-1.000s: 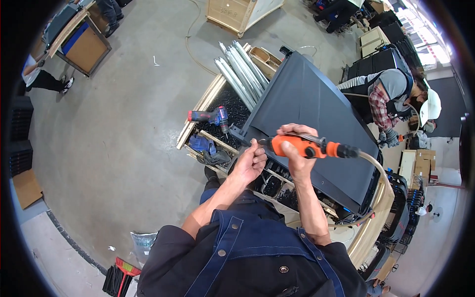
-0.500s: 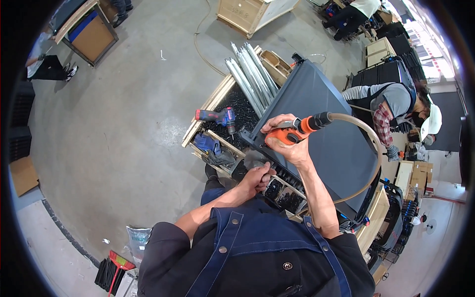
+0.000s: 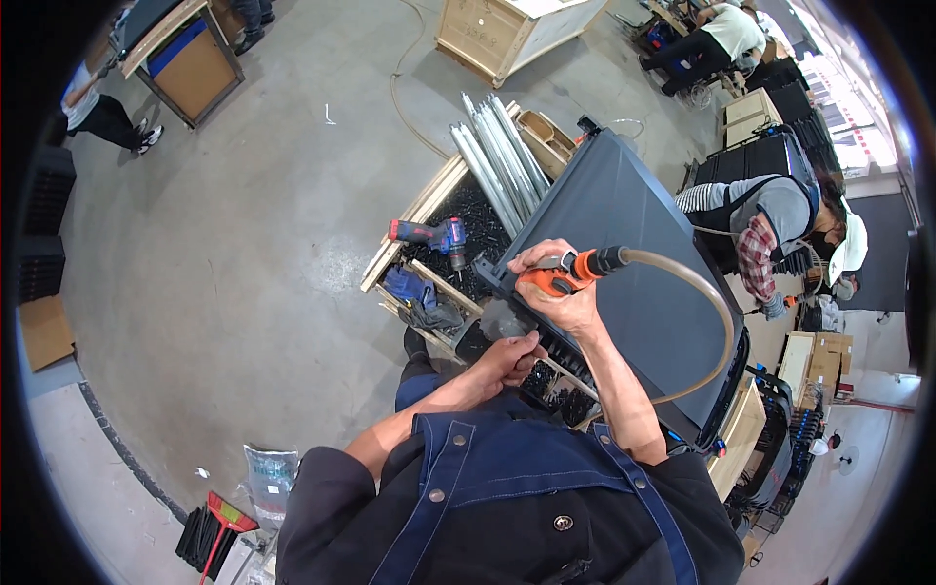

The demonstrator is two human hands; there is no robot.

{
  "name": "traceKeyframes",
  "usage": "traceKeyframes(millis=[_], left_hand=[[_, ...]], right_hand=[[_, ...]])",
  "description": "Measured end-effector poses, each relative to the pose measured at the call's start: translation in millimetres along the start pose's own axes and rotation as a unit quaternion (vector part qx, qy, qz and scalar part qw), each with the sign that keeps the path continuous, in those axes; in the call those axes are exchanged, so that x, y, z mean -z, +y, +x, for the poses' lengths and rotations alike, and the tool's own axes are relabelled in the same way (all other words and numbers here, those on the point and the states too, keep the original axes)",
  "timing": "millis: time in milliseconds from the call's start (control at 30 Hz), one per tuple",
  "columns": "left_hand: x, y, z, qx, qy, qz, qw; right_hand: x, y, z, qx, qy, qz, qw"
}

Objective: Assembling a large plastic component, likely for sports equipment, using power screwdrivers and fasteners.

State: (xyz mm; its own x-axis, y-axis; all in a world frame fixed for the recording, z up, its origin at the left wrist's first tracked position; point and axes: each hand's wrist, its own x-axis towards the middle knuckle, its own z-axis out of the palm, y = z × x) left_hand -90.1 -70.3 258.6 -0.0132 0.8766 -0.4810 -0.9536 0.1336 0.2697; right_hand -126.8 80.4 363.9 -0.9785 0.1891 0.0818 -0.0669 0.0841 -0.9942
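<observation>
Left hand: the left hand (image 3: 509, 359) is curled low over the tray of small black parts (image 3: 546, 375) right in front of the body, fingers pinched together; whether a part sits between them I cannot tell.
Right hand: the right hand (image 3: 558, 292) is wrapped tight around the orange pneumatic screwdriver (image 3: 565, 273), just above and beyond the left hand.
Tool: the orange pneumatic screwdriver lies nearly level, its nose pointing back toward the near corner of the dark grey panel (image 3: 624, 253); the body looks stiff, compact and moderately heavy, best held around its thick orange barrel as now.
Hose: a clear air hose (image 3: 712, 312) leaves the tool's tail and loops to the right of the right hand and back down; it seems springy and likely to tug on the wrist.
Work piece: the dark grey panel stretches away beyond the right hand, flat and rigid, its surface smooth and probably easy to scratch.
Left of the hands: a red and blue cordless drill (image 3: 429, 234) rests on a wooden crate (image 3: 409, 219) of black parts, with blue gloves (image 3: 409, 288) nearer.
Farther: a bundle of grey metal rails (image 3: 497, 156) lies beyond the crate.
Far right: another person in a grey vest (image 3: 770, 219) bends over their own work.
</observation>
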Motion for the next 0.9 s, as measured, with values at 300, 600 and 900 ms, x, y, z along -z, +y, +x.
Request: traceKeyframes(millis=[300, 600, 900], left_hand=[[-0.9, -8.2, -1.6, 0.016, 0.023, 0.128, 0.991], [9.2, -104.3, 95.8, 0.219, 0.089, 0.066, 0.969], [22.5, -273.2, 239.9, 0.285, 0.185, 0.177, 0.923]], right_hand=[[21.4, -20.1, -31.3, 0.093, 0.128, -0.045, 0.986], [77.6, -8.4, -273.0, -0.069, 0.571, 0.002, 0.818], [129.5, 50.3, -586.6, -0.033, 0.891, 0.062, 0.45]])
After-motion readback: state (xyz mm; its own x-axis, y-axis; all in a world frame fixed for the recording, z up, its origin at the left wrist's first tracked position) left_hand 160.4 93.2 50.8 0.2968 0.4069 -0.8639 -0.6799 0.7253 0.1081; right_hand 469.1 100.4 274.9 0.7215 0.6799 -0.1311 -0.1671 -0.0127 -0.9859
